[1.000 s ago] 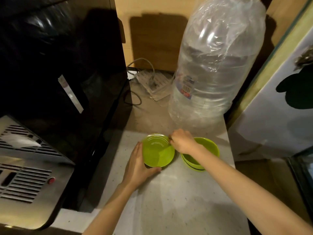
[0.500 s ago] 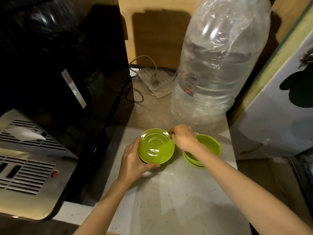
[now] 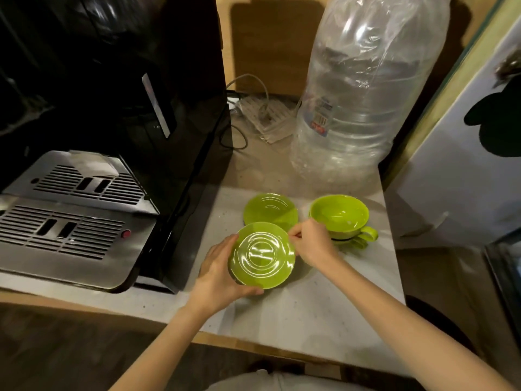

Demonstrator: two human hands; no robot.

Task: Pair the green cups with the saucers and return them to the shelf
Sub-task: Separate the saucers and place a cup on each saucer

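Observation:
A green saucer (image 3: 262,255) is held above the white counter, its ringed face up. My left hand (image 3: 220,272) grips its left and near rim from below. My right hand (image 3: 313,246) pinches its right rim with the fingertips. Behind it a second green saucer (image 3: 267,210) lies flat on the counter. To the right, green cups (image 3: 339,215) sit nested in a stack, their handles pointing right toward the counter's edge.
A black and steel coffee machine (image 3: 84,210) fills the left side. A large clear water bottle (image 3: 355,108) stands behind the cups. A power strip with cables (image 3: 265,117) lies at the back. The white counter (image 3: 324,311) ends at a wooden front edge.
The top saucer has come off the stack toward me, held in both hands, and the second saucer now shows behind it. The camera view has pulled back.

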